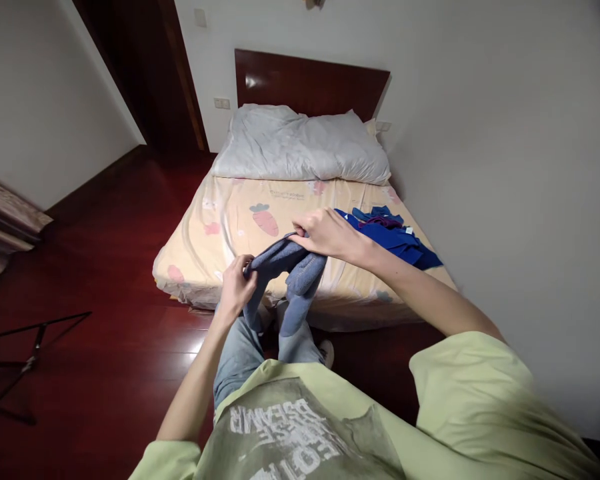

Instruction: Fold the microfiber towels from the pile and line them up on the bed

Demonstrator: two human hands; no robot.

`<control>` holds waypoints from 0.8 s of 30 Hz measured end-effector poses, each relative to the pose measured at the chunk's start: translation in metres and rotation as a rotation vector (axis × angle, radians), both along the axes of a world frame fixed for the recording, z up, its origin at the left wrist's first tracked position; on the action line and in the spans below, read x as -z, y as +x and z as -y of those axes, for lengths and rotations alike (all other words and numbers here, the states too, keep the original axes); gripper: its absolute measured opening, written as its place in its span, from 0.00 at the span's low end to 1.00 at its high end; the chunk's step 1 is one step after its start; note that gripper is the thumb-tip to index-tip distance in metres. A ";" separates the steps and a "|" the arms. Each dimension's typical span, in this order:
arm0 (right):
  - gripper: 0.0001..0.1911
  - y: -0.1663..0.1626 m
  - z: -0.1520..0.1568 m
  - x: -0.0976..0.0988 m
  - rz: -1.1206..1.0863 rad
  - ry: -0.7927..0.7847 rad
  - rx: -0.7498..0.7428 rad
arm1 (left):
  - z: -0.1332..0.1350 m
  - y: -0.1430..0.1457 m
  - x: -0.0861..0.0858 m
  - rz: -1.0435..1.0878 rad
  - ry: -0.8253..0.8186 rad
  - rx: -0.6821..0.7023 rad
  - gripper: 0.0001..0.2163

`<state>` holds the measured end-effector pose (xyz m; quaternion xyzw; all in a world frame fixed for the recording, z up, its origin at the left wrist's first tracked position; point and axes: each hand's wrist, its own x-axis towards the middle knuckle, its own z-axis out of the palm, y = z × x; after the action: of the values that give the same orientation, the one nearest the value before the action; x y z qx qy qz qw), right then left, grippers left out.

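A blue-grey garment (307,275) hangs from both hands (237,287) (326,233), sagging between them

The held garment (307,280) was greyish blue, the sheet (300,207) peach with pink motifs, the floor (105,227) dark red, the shirt (473,383) pale green.

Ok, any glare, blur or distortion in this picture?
Head view: white glare on the glossy dark red floor, left of the blue-grey cloth garment, and a smaller glint on the dark red wooden headboard; head view, lower right: the pale green sleeve looks stretched, likely lens distortion; head view, centre: garment fairly sharp.
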<state>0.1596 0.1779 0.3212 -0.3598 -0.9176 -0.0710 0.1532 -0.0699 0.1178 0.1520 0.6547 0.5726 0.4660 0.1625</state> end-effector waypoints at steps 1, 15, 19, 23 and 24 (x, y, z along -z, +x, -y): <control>0.04 0.006 -0.001 0.001 -0.017 -0.009 0.003 | -0.001 -0.010 0.001 -0.025 -0.008 0.023 0.14; 0.13 0.050 0.002 0.019 -0.039 0.104 -0.127 | -0.037 0.065 -0.026 0.189 -0.031 0.403 0.17; 0.14 0.063 0.014 0.021 -0.045 0.134 -0.100 | -0.046 0.098 -0.034 0.062 0.056 0.404 0.11; 0.15 0.092 0.014 0.023 -0.091 0.152 -0.050 | -0.055 0.082 -0.015 -0.009 -0.027 0.422 0.11; 0.15 0.100 0.012 0.023 -0.108 0.158 -0.042 | -0.056 0.074 -0.010 -0.017 -0.073 0.435 0.13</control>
<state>0.2597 0.1655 0.2980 -0.3304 -0.9070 -0.1204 0.2318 0.0038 0.1739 0.1621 0.7603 0.4359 0.3934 0.2780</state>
